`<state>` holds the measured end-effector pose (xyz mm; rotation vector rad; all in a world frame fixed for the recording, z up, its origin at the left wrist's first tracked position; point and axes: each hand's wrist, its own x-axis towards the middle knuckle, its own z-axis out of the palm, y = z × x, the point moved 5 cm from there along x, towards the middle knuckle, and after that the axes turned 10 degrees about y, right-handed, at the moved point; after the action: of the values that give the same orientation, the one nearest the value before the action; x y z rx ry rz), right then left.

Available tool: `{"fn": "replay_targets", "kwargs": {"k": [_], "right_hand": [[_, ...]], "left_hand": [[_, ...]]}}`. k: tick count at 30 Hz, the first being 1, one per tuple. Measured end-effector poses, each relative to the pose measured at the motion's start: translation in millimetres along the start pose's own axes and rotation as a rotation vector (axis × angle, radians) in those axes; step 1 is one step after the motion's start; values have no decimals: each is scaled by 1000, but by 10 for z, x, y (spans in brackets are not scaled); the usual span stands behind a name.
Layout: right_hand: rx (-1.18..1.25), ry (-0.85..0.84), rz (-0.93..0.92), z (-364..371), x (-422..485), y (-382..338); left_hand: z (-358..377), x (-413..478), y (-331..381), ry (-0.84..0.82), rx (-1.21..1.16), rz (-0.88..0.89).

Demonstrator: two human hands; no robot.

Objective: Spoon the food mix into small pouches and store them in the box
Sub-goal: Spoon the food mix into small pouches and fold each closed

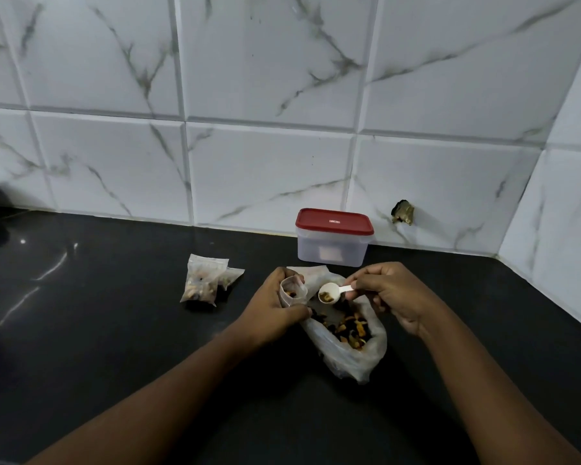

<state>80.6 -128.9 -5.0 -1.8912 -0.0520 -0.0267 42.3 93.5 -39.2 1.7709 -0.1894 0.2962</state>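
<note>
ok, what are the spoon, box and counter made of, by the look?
Spoon: white matte plastic, likely; thin, one-piece.
Box: frosted translucent plastic, pale patch shows through; opaque red plastic lid.
Counter: polished black stone, perhaps granite; streaked light reflections.

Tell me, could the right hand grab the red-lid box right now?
Probably not yet. The right hand pinches the spoon, which has mix in it. Nothing seems to stand between it and the box, though.

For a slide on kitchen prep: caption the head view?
Left hand holds a small pouch open; right hand holds a loaded spoon beside it, above the bag of mix, red-lidded box behind.
</note>
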Motion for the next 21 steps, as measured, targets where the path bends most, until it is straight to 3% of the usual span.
{"fn": "replay_targets", "kwargs": {"k": [8,13,21], "right_hand": [[214,-60,-198,161,-151,-231],[-175,-160,-395,356,-257,-272],[-237,-149,-442,342,-255,-289]], "left_hand": [[-3,14,-31,0,-8,5],[14,17,-35,0,-28,7],[16,14,-36,-9,-32,13]]}}
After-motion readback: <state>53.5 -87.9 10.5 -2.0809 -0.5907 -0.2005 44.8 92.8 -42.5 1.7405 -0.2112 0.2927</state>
